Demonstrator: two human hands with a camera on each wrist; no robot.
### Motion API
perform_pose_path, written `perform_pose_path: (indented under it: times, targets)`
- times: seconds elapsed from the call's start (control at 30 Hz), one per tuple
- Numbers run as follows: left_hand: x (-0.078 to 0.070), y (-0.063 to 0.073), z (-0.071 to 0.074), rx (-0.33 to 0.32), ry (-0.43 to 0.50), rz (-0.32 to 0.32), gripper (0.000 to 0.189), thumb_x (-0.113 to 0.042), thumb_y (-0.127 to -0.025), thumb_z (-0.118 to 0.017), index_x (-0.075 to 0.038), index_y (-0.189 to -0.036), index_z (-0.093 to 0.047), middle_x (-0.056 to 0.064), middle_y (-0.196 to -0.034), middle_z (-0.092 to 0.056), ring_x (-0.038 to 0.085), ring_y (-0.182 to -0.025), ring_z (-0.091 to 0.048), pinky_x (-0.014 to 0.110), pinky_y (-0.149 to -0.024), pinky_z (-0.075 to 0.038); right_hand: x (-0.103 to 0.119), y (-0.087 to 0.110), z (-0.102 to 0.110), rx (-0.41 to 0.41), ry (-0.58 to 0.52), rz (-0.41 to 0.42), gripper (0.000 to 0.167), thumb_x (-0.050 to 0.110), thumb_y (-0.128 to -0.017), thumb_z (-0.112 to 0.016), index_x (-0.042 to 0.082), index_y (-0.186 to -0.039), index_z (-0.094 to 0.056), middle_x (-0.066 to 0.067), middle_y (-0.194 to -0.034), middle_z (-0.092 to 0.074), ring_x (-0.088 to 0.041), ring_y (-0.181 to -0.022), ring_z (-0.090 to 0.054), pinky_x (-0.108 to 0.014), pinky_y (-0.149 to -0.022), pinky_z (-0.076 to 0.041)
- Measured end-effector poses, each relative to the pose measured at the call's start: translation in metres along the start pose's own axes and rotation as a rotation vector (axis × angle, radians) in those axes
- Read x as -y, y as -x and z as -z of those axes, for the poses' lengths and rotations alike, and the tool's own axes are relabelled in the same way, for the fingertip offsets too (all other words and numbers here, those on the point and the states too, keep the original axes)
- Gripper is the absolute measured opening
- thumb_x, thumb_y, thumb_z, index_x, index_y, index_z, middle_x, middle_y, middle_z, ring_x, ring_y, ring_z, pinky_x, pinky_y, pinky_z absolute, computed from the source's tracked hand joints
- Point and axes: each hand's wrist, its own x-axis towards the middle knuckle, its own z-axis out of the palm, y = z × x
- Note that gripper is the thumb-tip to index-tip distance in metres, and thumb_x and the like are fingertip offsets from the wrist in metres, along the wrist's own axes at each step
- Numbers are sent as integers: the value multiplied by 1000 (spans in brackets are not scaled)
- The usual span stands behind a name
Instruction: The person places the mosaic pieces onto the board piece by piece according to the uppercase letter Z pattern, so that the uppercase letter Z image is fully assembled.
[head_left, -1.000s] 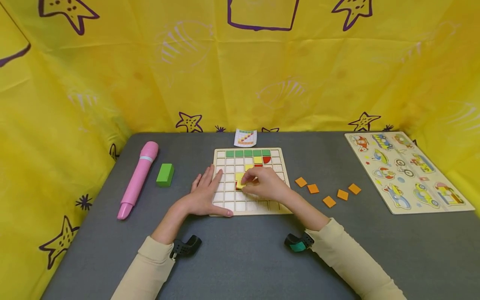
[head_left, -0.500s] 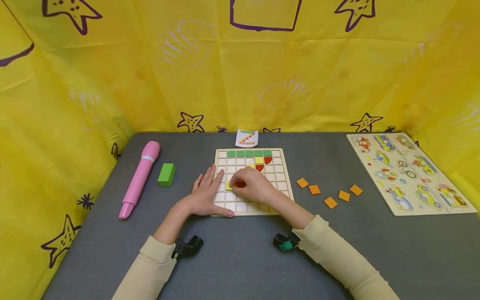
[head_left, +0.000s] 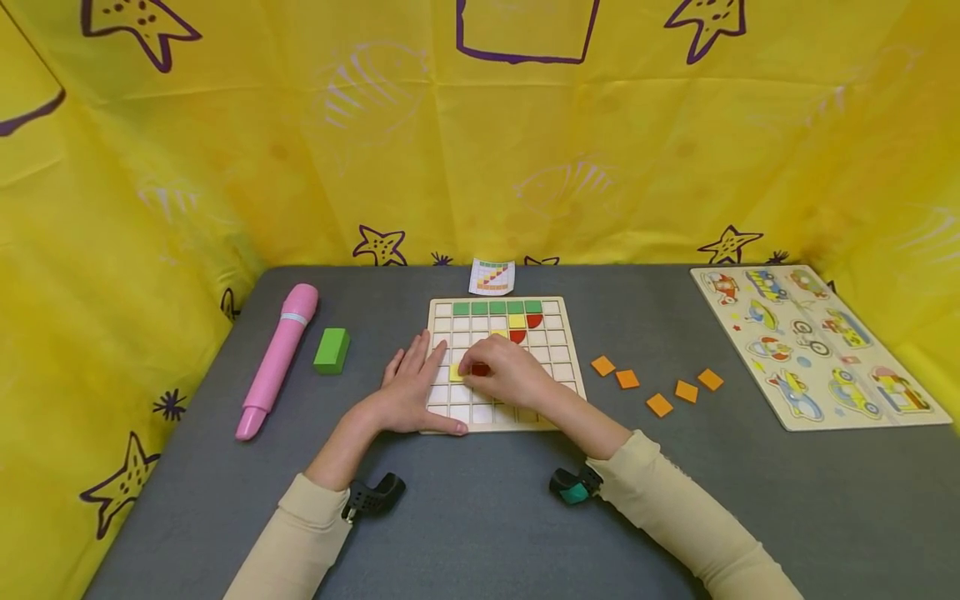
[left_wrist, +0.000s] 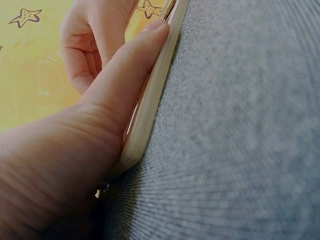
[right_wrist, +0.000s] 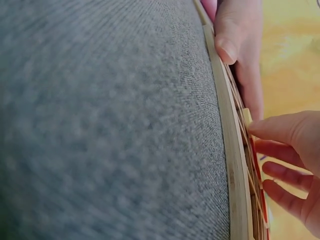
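Note:
A wooden grid board (head_left: 551,390) lies in the middle of the head view, with a row of green square tiles (head_left: 497,308) along its top. Below them run yellow tiles (head_left: 517,321) and red quarter-round tiles (head_left: 534,320) in a diagonal. My right hand (head_left: 510,371) pinches a yellow square tile (head_left: 455,373) at the board's left part, beside a red tile (head_left: 481,369). In the right wrist view that yellow tile (right_wrist: 247,116) tilts up from the grid under my thumb. Spread fingers of my left hand (head_left: 408,396) rest on the board's left edge, thumb along the front corner.
Several orange square tiles (head_left: 627,379) lie right of the board. A small pattern card (head_left: 492,277) stands behind it. On the left are a pink toy microphone (head_left: 277,362) and a green block (head_left: 332,351). A picture puzzle board (head_left: 817,350) lies at far right.
My right hand has moved left by about one cell with the yellow tile, uncovering a red tile behind it. In the last half second it holds its place. The left hand has stayed put.

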Motion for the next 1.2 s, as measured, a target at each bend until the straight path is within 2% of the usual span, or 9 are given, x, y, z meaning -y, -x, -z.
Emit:
perform_pose_path:
  times: [0.23, 0.43, 0.6, 0.77, 0.9, 1.07, 1.13, 1.2]
  targets:
    - [-3, -2, -3, 2, 1, -8, 130, -69, -68, -75, -4, -156, -6, 21, -160, 12, 36, -147, 9, 58, -113, 3, -1, 6, 2, 24, 50, -34, 6, 14, -88, -72, 14, -94, -73, 4, -92, -68, -17, -93, -56, -33, -88, -46]
    - [-6, -3, -5, 7, 3, -11, 131, -69, -67, -75, -3, -156, -6, 21, -160, 12, 36, -147, 9, 58, -113, 4, -5, 22, 12, 20, 18, -26, 12, 20, -92, -69, 13, -101, -74, -1, -108, -68, -20, -107, -56, -37, -98, -42]
    - [-6, -5, -5, 1, 3, -11, 131, -69, -67, -76, -3, -156, -6, 21, -160, 11, 36, -147, 8, 57, -113, 3, -19, 51, 35, -62, -39, -59, 11, 13, -92, -67, 10, -101, -75, -1, -104, -70, -20, -102, -61, -40, -92, -46]
    - [-4, -5, -6, -8, -9, -18, 131, -68, -67, -77, -4, -156, -6, 21, -160, 10, 35, -147, 8, 56, -113, 2, -42, 89, 61, -113, -29, -153, 12, 11, -91, -69, 8, -102, -74, -1, -98, -71, -19, -89, -63, -41, -80, -51]
    - [-2, -4, -7, -28, -8, -21, 130, -66, -68, -78, -3, -156, -6, 22, -160, 10, 36, -147, 7, 56, -113, 1, -63, 110, 84, -60, -48, -236, 16, 10, -92, -68, 6, -106, -72, -5, -102, -69, -19, -81, -63, -41, -73, -54]
    - [1, -3, -8, -42, 9, -25, 130, -66, -67, -78, -3, -156, -7, 22, -160, 9, 37, -147, 7, 57, -112, 1, -82, 124, 106, 41, -81, -308, 24, 10, -90, -70, 8, -113, -69, -8, -112, -66, -27, -98, -62, -46, -83, -51]
    - [2, -2, -7, -50, 11, -27, 130, -66, -67, -78, -2, -156, -8, 23, -160, 9, 37, -147, 7, 58, -112, 1, -89, 127, 109, 65, -57, -298, 28, 10, -87, -73, 8, -115, -68, -8, -115, -65, -29, -110, -56, -48, -91, -45]
    - [3, -2, -6, -56, 10, -29, 130, -66, -67, -78, -2, -156, -8, 23, -160, 9, 37, -147, 7, 58, -112, 1, -94, 127, 109, 84, -43, -278, 33, 9, -86, -75, 8, -118, -67, -7, -116, -65, -30, -111, -55, -49, -92, -42]
